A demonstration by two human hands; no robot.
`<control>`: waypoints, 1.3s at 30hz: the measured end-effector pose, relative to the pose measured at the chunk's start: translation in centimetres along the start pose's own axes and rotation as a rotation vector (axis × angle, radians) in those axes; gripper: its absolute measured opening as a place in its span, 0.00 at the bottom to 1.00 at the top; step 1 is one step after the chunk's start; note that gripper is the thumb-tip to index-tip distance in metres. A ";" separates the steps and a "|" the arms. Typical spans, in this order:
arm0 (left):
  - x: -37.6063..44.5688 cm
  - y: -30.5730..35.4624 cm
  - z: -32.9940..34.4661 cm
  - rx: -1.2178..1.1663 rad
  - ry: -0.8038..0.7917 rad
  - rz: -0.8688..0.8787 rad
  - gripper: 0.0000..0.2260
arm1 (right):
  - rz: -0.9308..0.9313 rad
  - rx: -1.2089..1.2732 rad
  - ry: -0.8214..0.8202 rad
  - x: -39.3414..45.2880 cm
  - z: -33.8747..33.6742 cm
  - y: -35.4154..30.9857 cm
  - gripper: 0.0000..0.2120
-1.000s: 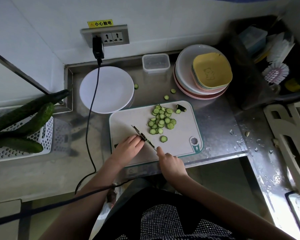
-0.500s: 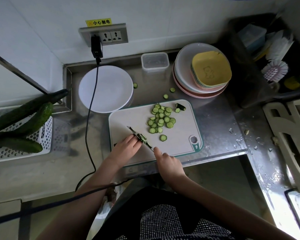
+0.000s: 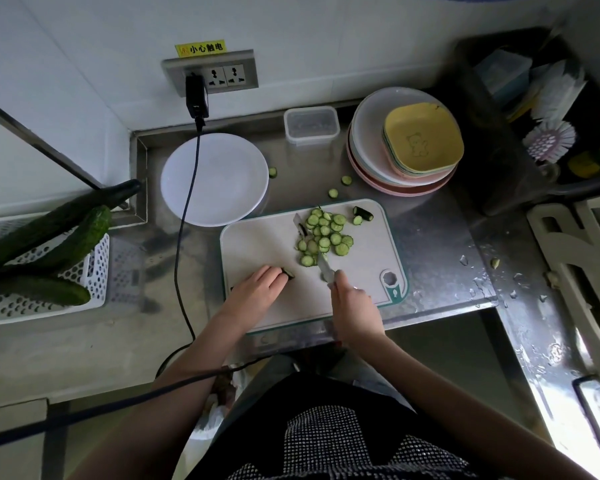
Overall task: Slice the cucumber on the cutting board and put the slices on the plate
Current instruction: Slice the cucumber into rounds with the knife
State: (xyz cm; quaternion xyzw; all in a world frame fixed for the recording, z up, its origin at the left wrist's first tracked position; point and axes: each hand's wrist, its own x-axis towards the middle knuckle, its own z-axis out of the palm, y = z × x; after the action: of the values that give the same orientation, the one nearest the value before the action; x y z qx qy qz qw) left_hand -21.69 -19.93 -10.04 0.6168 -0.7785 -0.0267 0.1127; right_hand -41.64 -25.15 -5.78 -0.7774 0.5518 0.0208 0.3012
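Closest to me, my left hand (image 3: 257,289) lies on the white rectangular cutting board with the green rim (image 3: 257,237), fingers curled over the dark green stub of cucumber (image 3: 288,273), whose cut end pokes out past my fingertips. My right hand (image 3: 352,303) is wrapped round the handle of the small kitchen knife (image 3: 321,259); its blade points away from me and runs in among the pile of pale green cucumber slices (image 3: 326,233) in the middle of the board. The two hands are apart, each clamped on its own thing.

Near the board's far right corner sits a short dark cucumber end piece (image 3: 362,213) with one slice just beside it. Beyond the board, three loose stray slices (image 3: 333,193) lie on the stainless steel surface (image 3: 430,237), which has water droplets to the right. The round white plate (image 3: 222,178) sits past the board's far left corner, bare of slices, with a black power cable (image 3: 187,202) draped across its left part, running up to a plug in the grey wall socket (image 3: 210,72).

To my left, whole dark green cucumbers (image 3: 49,237) rest in a white perforated plastic basket (image 3: 49,306). Further back stand a small clear lidded plastic container (image 3: 311,125) and a stack of pastel plates topped with square yellow dishes (image 3: 421,136). A white dish brush (image 3: 549,140) lies in the dark corner at far right.
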 end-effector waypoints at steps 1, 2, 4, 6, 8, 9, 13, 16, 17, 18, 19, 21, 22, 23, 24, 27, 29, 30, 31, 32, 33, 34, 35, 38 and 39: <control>0.2 0.0 0.0 -0.014 -0.002 -0.004 0.14 | 0.030 0.097 0.031 0.4 -0.4 0.0 0.07; 0.3 0.0 -0.1 -0.018 -0.011 -0.012 0.15 | 0.052 0.175 0.053 0.8 -0.7 0.0 0.08; 0.5 -0.1 -0.3 -0.025 -0.020 -0.030 0.15 | 0.081 0.252 0.072 1.6 -1.2 0.3 0.08; 0.6 -0.3 -0.1 -0.035 -0.026 -0.023 0.14 | 0.095 0.233 0.078 2.1 -1.5 0.8 0.09; 0.6 -0.4 -0.1 -0.035 -0.025 -0.016 0.08 | 0.092 0.169 0.081 2.3 -1.6 1.3 0.09; 0.7 -0.3 -0.1 -0.035 -0.018 -0.021 0.04 | 0.089 0.138 0.082 2.3 -1.6 1.5 0.09; 1.7 0.5 -0.7 -0.021 0.025 -0.074 0.09 | 0.120 0.180 0.086 2.1 -1.9 1.7 0.10; 3.1 1.1 -1.0 -0.026 0.063 -0.084 0.10 | 0.133 0.222 0.095 2.1 -2.2 1.7 0.10; 3.7 1.3 -1.0 -0.037 0.088 -0.102 0.10 | 0.122 0.198 0.099 2.1 -2.3 1.7 0.10; 4.3 1.5 -1.2 -0.059 0.108 -0.131 0.10 | 0.105 0.153 0.106 2.1 -2.5 1.8 0.10; 5.0 1.6 -1.3 -0.077 0.133 -0.155 0.10 | 0.084 0.092 0.118 2.0 -2.6 2.1 0.11; 6.3 1.8 -1.6 -0.094 0.146 -0.180 0.13 | 0.038 -0.026 0.143 1.9 -2.9 2.6 0.10; 6.9 1.8 -1.7 -0.091 0.142 -0.163 0.14 | 0.018 -0.061 0.146 2.0 -3.0 2.8 0.10; 7.4 1.8 -1.9 -0.092 0.144 -0.138 0.15 | 0.004 -0.075 0.144 2.0 -3.0 3.1 0.10; 7.9 1.8 -2.1 -0.097 0.141 -0.125 0.15 | -0.006 -0.080 0.142 2.0 -3.1 3.3 0.10; 9.2 2.0 -2.9 -0.137 0.152 -0.184 0.15 | -0.032 -0.094 0.154 2.0 -3.4 3.8 0.10; 10.1 2.0 -3.4 -0.147 0.144 -0.221 0.16 | -0.073 -0.135 0.158 1.7 -3.6 4.2 0.10; 10.5 1.9 -3.6 -0.126 0.126 -0.218 0.17 | -0.093 -0.164 0.165 1.5 -3.7 4.4 0.10; 10.9 1.8 -3.6 -0.096 0.106 -0.207 0.17 | -0.109 -0.188 0.177 1.4 -3.8 4.6 0.09; 11.1 1.6 -3.7 -0.061 0.084 -0.198 0.18 | -0.125 -0.210 0.193 1.3 -3.9 4.8 0.08; 11.4 1.3 -3.7 -0.030 0.066 -0.197 0.18 | -0.141 -0.233 0.207 1.2 -4.0 5.1 0.07; 11.5 0.9 -3.5 -0.003 0.049 -0.209 0.18 | -0.153 -0.260 0.217 1.2 -4.1 5.4 0.06; 11.7 0.4 -3.4 0.019 0.032 -0.235 0.18 | -0.157 -0.289 0.212 1.2 -4.3 5.6 0.05; 11.7 -1.0 -3.0 0.058 -0.054 -0.305 0.17 | -0.178 -0.363 0.190 0.8 -4.6 6.4 0.03; 11.7 -1.3 -2.9 0.042 -0.080 -0.295 0.16 | -0.186 -0.385 0.196 0.8 -4.6 6.6 0.03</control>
State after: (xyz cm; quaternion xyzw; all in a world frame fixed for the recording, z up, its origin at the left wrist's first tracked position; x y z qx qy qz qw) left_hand -22.38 -31.25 -5.76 0.7251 -0.6838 -0.0513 0.0635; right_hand -48.45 -29.42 -5.26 -0.8663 0.4904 0.0221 0.0927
